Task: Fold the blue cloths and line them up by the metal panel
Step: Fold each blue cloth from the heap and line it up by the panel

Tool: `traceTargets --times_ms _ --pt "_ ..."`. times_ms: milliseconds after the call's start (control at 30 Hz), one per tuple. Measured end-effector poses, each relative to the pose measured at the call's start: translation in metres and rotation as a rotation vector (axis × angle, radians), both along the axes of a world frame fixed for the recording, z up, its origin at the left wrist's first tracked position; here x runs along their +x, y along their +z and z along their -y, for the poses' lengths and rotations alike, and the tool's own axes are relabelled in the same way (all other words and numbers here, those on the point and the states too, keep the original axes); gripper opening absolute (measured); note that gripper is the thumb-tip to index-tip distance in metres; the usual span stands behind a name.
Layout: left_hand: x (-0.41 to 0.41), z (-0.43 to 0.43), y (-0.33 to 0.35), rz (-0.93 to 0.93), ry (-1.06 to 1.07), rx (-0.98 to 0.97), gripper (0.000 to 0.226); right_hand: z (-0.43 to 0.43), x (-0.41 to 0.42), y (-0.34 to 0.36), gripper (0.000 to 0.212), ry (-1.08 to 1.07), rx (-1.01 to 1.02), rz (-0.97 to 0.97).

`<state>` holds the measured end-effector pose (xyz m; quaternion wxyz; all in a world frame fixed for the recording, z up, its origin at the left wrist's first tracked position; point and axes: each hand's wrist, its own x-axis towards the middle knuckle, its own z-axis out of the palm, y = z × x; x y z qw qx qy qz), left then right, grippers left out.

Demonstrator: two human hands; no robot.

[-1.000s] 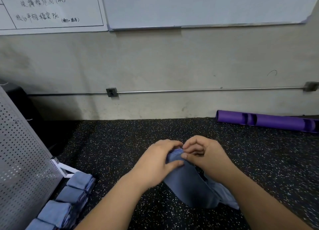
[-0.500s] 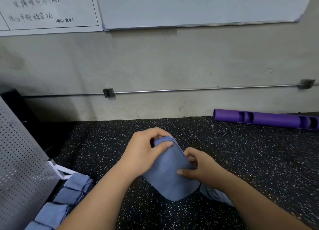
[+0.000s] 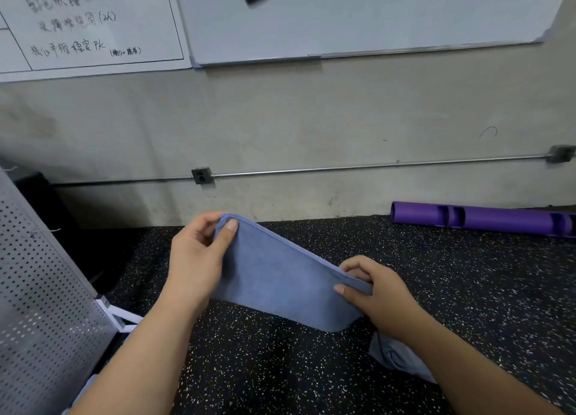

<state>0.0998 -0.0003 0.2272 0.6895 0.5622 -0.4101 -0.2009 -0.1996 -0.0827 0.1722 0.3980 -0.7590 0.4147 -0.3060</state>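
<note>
A blue cloth (image 3: 280, 283) is stretched in the air above the speckled floor, doubled over with its folded edge on top. My left hand (image 3: 196, 259) pinches its upper left corner between thumb and fingers. My right hand (image 3: 374, 293) pinches the lower right corner. The cloth slopes down from left to right. Another blue cloth (image 3: 396, 358) lies crumpled on the floor under my right forearm, partly hidden. The perforated metal panel (image 3: 37, 290) stands at the left. My left arm covers most of the folded cloths beside it.
A purple tube (image 3: 480, 218) lies along the base of the grey wall at the right. A white bracket (image 3: 120, 316) sticks out from the panel's foot. Whiteboards hang on the wall above. The black speckled floor (image 3: 280, 368) spreads between panel and tube.
My hands have drawn apart from a bunched grip, pulling the cloth out flat between them. My left hand rose to the upper left; my right hand moved right.
</note>
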Motion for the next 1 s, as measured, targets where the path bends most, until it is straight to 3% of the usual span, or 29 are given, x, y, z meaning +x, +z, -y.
traceTargets --times_ms 100,300,433,533,633,733,800,900,1000 --pt "0.007 -0.001 -0.005 -0.014 0.049 0.043 0.007 0.006 -0.008 0.01 0.021 -0.049 -0.019 0.068" --pt "0.004 0.004 -0.015 -0.123 0.085 0.162 0.016 0.008 -0.018 0.028 0.02 -0.107 0.082 0.41" --pt "-0.014 0.007 -0.009 -0.274 0.039 0.199 0.025 0.004 -0.014 0.034 0.022 -0.143 0.055 0.451" --pt "-0.023 0.008 -0.003 -0.278 0.002 0.201 0.02 0.001 -0.011 0.037 0.024 -0.147 0.067 0.492" --pt "-0.031 0.008 -0.002 -0.066 -0.067 0.191 0.029 -0.002 -0.009 0.043 0.025 -0.115 0.066 0.474" --pt "-0.046 0.007 -0.005 0.353 -0.147 0.24 0.013 -0.006 -0.006 0.045 0.031 -0.077 0.079 0.473" --pt "-0.057 0.008 -0.005 0.532 -0.203 0.25 0.008 -0.008 -0.004 0.045 0.033 -0.032 0.093 0.477" --pt "-0.072 0.012 -0.006 0.596 -0.319 0.196 0.014 -0.01 0.0 0.045 0.032 0.021 0.085 0.447" --pt "-0.083 0.014 -0.008 0.599 -0.435 0.263 0.017 -0.009 0.002 0.043 0.035 0.024 0.038 0.389"
